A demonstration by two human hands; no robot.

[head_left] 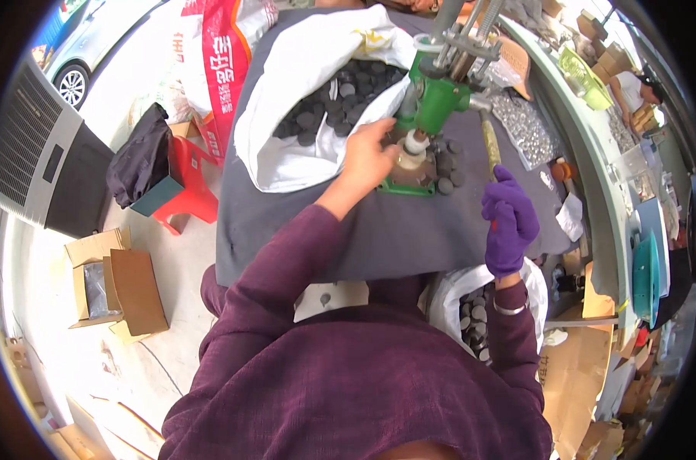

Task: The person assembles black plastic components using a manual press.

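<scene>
A green hand press (438,107) stands on the dark grey covered table, its white-tipped ram (416,142) low over the round base. My bare left hand (367,157) is at the press's left side, close to the ram. Its thumb and fingers are apart, with nothing visible between them. In a purple glove, my right hand (509,222) is closed around the lower end of the press's lever (490,142), which has a yellowish wrapped grip. Several dark round discs (449,167) lie beside the base on its right. Left of the press, an open white sack (267,157) holds many more dark discs (310,121).
Small shiny metal pieces fill a clear bag (526,130) at the table's right. Below the table edge, another white sack (446,303) contains discs. A red stool (191,184), an open cardboard box (137,291) and an air cooler (49,146) stand leftward. Another person (635,96) is far right.
</scene>
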